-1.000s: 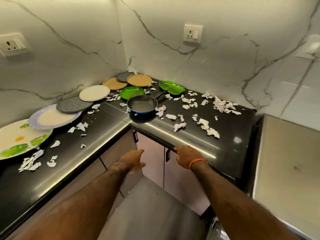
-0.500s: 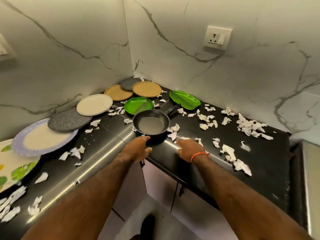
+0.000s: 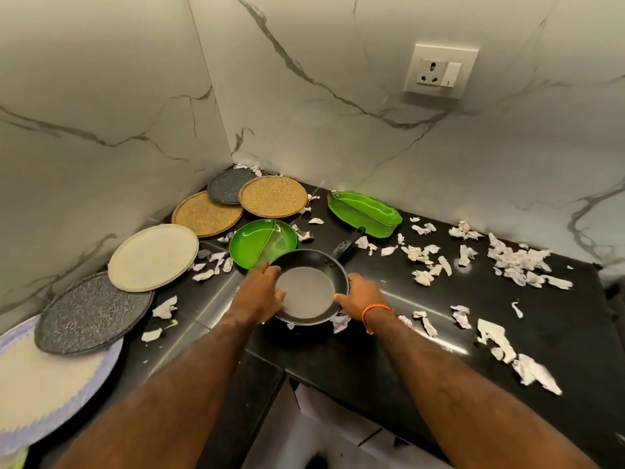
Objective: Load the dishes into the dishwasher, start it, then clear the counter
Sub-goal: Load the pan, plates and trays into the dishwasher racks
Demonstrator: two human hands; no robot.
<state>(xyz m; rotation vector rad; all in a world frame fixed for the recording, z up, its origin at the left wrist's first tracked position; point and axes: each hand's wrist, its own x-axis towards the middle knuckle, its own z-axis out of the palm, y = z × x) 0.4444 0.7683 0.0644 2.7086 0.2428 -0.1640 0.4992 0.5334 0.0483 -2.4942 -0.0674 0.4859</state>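
A small black frying pan sits near the inner corner of the black counter, its handle pointing away to the right. My left hand grips the pan's left rim, thumb over the edge. My right hand, with an orange band at the wrist, holds the right rim. A round green divided plate lies just behind the pan. A green leaf-shaped dish lies further back right.
Along the left wall lie a cream plate, two speckled grey plates, two tan woven plates and a large lilac-rimmed plate. Torn paper scraps litter the counter. Cabinet doors stand below.
Both hands rose from the cabinet front below the counter edge, reached forward over the counter and took hold of the pan's rim. The camera moved closer to the corner.
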